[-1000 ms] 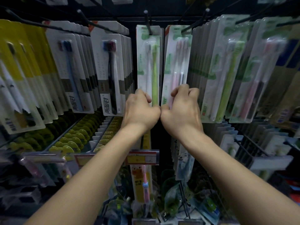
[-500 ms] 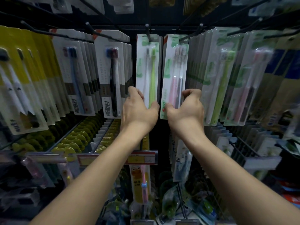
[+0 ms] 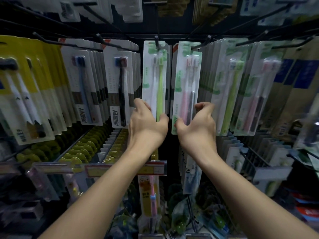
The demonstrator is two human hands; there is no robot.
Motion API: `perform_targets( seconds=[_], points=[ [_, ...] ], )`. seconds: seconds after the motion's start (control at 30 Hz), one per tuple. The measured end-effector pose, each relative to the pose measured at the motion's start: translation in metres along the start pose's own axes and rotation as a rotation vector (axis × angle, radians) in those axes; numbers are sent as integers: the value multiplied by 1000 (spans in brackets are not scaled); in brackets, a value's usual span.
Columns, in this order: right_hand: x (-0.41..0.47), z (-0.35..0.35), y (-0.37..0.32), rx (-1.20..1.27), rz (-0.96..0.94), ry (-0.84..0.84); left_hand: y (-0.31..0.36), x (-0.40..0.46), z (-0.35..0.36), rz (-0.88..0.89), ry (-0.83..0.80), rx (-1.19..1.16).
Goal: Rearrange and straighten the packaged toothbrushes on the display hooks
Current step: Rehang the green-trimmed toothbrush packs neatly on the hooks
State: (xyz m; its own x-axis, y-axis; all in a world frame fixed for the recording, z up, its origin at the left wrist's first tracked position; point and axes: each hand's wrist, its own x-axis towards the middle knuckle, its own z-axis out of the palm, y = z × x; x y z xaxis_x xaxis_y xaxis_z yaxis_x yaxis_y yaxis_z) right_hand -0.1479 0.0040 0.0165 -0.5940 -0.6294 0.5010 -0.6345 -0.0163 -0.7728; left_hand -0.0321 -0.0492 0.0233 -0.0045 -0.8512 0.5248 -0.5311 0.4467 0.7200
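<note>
Both hands reach up and forward from bare forearms to the bottom ends of two hanging packs in the head view. Left hand [image 3: 146, 125] is cupped around the lower end of the green toothbrush pack [image 3: 156, 80], thumb on the right edge, fingers curled round the left edge, gripping it. That pack hangs upright from a centre hook [image 3: 157, 41]. Right hand [image 3: 196, 125] holds the lower end of the pink toothbrush pack [image 3: 187, 83], thumb at the bottom left corner, fingers bent over the right side. This pack hangs just beside the green one, its bottom tilted slightly leftward. Rows of blue-brush packs [image 3: 82, 87] hang to the left, more green packs [image 3: 229, 94] to the right.
</note>
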Motion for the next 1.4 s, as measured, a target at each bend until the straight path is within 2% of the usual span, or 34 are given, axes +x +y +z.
perform_targets(
  seconds=[0.6,0.93,1.4],
  points=[
    [-18,-14,1,-7,-99,12,-6,-33,-18,43,14,-16],
    [-29,-17,4,-44,-145,51,-13,-49,-20,102,95,-35],
    [-33,-23,11,-51,-194,50,-18,-64,-24,113,129,-96]
  ],
)
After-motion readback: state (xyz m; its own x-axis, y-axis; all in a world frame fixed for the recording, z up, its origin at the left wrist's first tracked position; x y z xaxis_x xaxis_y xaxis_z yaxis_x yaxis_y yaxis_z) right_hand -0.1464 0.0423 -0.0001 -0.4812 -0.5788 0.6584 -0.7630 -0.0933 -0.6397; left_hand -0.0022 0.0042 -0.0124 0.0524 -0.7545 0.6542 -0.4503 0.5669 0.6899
